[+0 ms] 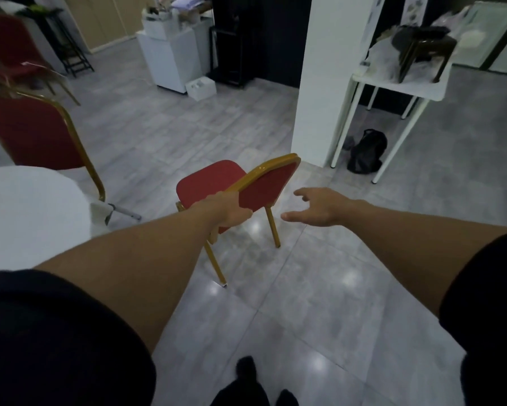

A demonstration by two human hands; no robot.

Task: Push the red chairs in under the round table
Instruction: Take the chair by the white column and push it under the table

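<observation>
Gripping the gold frame at the lower left side of the nearest red chair's backrest [264,183], the person's left hand [231,210] was closed around it, while the right hand [319,208] hung open and empty just beside the backrest's right edge, fingers spread and touching nothing. The step in hand looked like taking hold of this chair to turn and steer it; it stood on the tiled floor [319,288], well apart from the round tabletop [26,218] at the left edge of the view, with its seat facing away from the person rather than toward the table. The next move would likely call for the right hand to close on the frame, then for the chair to be swung leftward and slid in. Its seat and back were red padding, its frame and thin legs gold metal, so it would probably drag lightly. A second red chair [32,136] stood beside the tabletop's far edge, and a third [9,48], blurred, stood farther off.
</observation>
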